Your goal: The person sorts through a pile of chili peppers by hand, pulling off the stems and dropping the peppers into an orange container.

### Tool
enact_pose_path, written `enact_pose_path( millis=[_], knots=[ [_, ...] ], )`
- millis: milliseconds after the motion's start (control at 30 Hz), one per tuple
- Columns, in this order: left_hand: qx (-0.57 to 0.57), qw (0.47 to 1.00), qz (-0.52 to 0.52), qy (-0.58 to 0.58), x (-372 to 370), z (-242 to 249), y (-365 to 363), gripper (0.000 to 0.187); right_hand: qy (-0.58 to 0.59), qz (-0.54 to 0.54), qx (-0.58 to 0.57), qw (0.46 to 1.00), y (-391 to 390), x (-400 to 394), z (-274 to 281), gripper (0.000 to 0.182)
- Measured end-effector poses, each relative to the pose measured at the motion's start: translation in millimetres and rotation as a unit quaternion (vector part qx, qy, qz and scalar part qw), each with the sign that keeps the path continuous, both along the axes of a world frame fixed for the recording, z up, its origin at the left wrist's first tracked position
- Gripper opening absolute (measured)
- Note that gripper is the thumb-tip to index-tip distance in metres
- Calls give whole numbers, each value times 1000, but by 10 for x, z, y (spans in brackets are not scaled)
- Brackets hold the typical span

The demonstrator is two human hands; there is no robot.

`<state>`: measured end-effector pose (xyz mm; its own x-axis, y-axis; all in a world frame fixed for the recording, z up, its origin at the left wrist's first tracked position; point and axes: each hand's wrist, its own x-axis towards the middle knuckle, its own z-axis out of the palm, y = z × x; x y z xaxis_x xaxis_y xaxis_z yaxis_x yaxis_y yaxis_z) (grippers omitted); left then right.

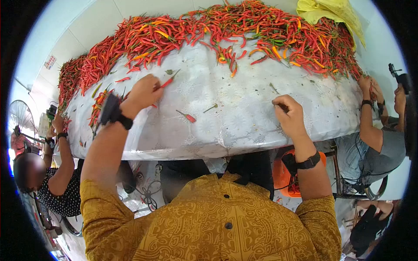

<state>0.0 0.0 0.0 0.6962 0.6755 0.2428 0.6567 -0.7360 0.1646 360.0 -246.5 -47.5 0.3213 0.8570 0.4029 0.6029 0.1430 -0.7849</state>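
My left hand (146, 92) is closed over the left part of the table, at a red chili pepper (168, 81) whose green stem points away to the upper right. My right hand (289, 115) hovers near the front edge on the right, fingers curled in; something dark shows by the fingertips, and I cannot tell what it is. Between the hands lie a loose short red chili (190, 118) and a thin stem (210, 108). A small group of red and green chilies (96, 108) sits left of my left wrist, partly hidden by the wrist device.
A long heap of red, orange and green chilies (152, 37) lines the table's far side. A yellow bag (326, 11) rests at the back right. Below the front edge stands an orange basket (281, 174). People work at the left (61, 169) and right (372, 135) ends.
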Motion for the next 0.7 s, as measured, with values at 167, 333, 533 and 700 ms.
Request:
enact_pose_path(
  millis=[167,333,533,700],
  knots=[
    [-17,991,42,124,-715,174,-54,17,-8,2,-27,1000,10,-71,69,16],
    [37,983,127,126,-722,377,-198,27,-33,2,-7,999,7,-53,30,16],
    [-11,970,-241,21,112,100,-794,54,-32,1,10,999,19,-48,7,15],
    [0,965,-216,147,405,-69,-804,43,-32,0,7,999,-3,-35,-4,15]
  ],
)
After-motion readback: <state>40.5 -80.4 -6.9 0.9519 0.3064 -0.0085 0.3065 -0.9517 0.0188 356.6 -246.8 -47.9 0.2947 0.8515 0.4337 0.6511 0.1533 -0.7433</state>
